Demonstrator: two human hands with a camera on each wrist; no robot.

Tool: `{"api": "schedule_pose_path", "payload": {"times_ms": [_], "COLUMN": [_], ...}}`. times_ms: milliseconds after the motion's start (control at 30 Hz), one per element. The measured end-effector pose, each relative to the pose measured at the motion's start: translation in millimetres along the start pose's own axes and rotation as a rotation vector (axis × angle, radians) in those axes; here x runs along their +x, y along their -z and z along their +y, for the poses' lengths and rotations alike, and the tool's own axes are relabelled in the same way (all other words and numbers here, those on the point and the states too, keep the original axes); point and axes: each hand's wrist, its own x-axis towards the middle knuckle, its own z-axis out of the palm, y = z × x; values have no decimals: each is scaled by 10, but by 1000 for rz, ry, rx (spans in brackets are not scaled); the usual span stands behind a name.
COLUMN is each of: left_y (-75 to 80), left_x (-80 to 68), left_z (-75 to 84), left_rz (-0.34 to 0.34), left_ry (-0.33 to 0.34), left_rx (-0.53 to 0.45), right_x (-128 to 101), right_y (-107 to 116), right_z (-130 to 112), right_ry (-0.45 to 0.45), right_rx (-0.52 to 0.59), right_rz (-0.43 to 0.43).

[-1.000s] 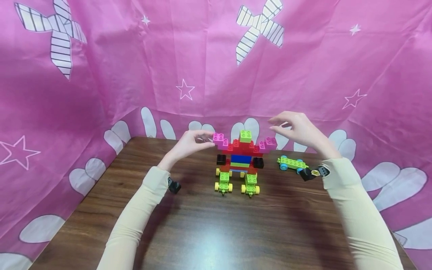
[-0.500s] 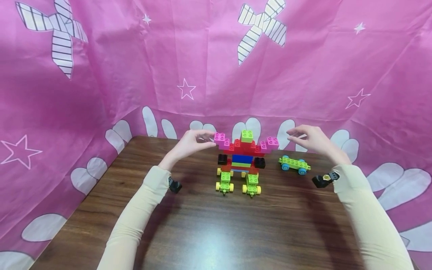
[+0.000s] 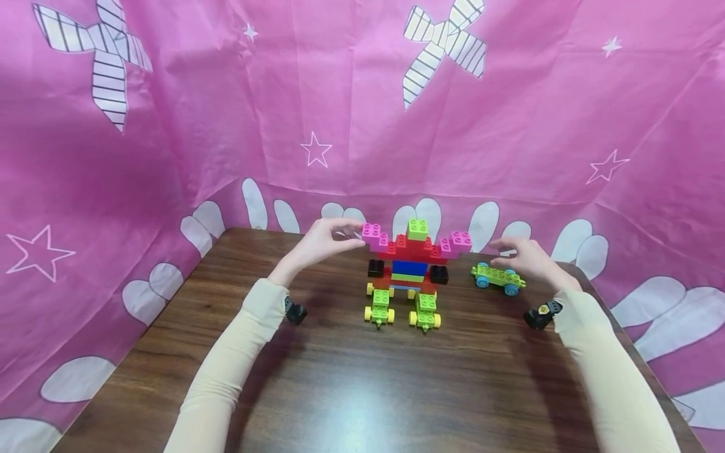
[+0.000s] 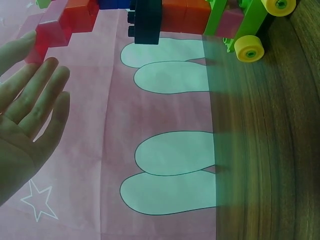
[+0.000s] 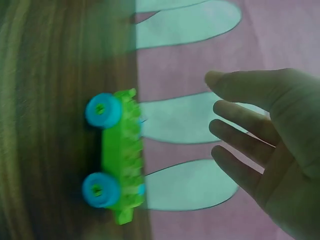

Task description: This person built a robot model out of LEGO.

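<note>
Head view shows a pink plastic backdrop (image 3: 362, 113) printed with white stars and petal shapes, which stands behind and beside a dark brown wooden table (image 3: 362, 377). On the table, near its far edge, stands a figure built of plastic bricks (image 3: 410, 270): it has red shoulders, pink arm ends, a lime green head brick, a blue middle, black side bricks and two lime green feet with yellow wheels. To the right of this figure, apart from it, lies a small lime green brick car with blue wheels (image 3: 498, 278). The left hand (image 3: 323, 242) is raised at the pink left arm end of the figure, with the fingertips at that brick; in the left wrist view the fingers (image 4: 37, 100) are straight and relaxed and hold nothing, just beside the pink and red bricks. The right hand (image 3: 523, 258) hovers low, just behind the green car (image 5: 117, 160); in the right wrist view its fingers (image 5: 240, 130) are spread loosely and wide, close to the car but not touching it.
</note>
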Motion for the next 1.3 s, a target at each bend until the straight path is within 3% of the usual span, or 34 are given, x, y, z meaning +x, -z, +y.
{"api": "schedule_pose_path", "payload": {"times_ms": [367,667,1300], "left_y": [-9,-12,-3], "left_x": [-15,-33,-19], "left_z": [-21,-3,-2], "left_rz": [7,3,11], "left_ry": [-27,-18,-4], "left_rx": [-8,5,-2], "right_x": [9,15,63], "right_y": [-272,-355,-483], "right_z": [400,448,548], "right_ry": [6,-4,-30], "right_rx": [-77,-44,-142], "right_rz": [-59,-78,-54]}}
